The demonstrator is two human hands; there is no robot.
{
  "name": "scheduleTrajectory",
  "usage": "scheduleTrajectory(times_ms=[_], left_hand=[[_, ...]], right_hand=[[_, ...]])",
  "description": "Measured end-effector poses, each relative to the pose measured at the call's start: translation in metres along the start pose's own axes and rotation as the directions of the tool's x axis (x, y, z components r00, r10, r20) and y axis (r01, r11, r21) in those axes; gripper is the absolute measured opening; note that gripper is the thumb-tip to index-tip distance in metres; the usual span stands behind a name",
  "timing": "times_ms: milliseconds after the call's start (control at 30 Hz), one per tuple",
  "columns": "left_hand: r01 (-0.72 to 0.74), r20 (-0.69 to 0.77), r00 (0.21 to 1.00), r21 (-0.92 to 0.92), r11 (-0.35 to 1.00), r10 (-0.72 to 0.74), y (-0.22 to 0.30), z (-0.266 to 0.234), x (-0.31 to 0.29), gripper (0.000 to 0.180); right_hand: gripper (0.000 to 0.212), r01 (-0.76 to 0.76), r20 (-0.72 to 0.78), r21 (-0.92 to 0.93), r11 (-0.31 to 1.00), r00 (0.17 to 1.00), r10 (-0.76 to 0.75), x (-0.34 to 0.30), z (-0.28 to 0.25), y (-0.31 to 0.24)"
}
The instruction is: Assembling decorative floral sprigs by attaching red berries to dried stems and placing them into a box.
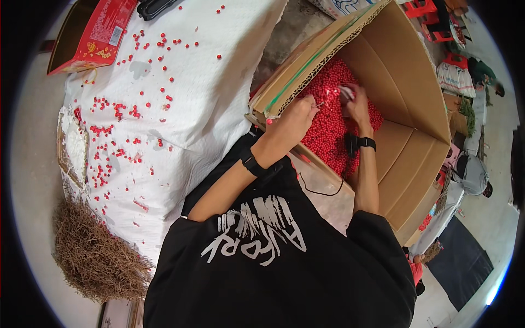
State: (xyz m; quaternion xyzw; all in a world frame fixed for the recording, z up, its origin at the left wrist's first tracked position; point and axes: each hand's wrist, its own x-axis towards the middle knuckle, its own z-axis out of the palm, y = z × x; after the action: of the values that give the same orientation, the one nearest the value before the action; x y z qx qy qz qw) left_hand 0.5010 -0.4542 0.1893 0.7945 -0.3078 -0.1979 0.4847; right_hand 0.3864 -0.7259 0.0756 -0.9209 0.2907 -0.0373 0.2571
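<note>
A big open cardboard box (402, 76) holds a deep heap of small red berry-like balls (328, 136). Over that heap both my hands work close together. My left hand (298, 117) is closed in a pinch on a thin stem, whose tip points toward the right hand. My right hand (356, 104) is bent down at the balls, its fingers smeared by motion; a whitish patch shows by them, too blurred to name. Between the hands is a brighter pinkish-red clump (332, 93) of balls. Each wrist wears a black band, and a black cable hangs below the right one.
Left of the box, a white cloth-covered table (191, 76) carries scattered red balls, a red-and-gold box (93, 41) and a tray of white powder or paste (74, 142). A bundle of dry brown twigs (98, 251) lies at its near left corner. Red stools (424, 19) stand far right.
</note>
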Motion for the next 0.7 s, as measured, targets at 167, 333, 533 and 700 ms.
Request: scheduleTrajectory(times_ms=[167, 333, 533, 700], left_hand=[[-0.035, -0.06, 0.998, -0.002, 0.999, 0.035, -0.004, 0.003, 0.001, 0.016], [-0.056, -0.117, 0.991, 0.055, 0.997, 0.062, -0.006, 0.007, 0.0, 0.015], [-0.095, -0.171, 0.978, 0.165, 0.982, 0.123, -0.011, 0.01, -0.001, 0.013], [-0.029, -0.131, 0.99, 0.188, 0.982, 0.055, -0.012, 0.01, -0.002, 0.011]], right_hand=[[0.046, -0.271, 0.432, 0.328, 0.905, 0.895, 0.112, -0.026, 0.046, 0.019], [0.046, -0.231, 0.433, 0.469, 0.852, 0.901, 0.006, -0.063, 0.038, 0.016], [0.05, -0.231, 0.339, 0.266, 0.936, 0.931, 0.133, -0.042, -0.054, -0.044], [0.056, -0.1, -0.088, 0.22, 0.97, 0.989, 0.122, -0.05, -0.111, -0.153]])
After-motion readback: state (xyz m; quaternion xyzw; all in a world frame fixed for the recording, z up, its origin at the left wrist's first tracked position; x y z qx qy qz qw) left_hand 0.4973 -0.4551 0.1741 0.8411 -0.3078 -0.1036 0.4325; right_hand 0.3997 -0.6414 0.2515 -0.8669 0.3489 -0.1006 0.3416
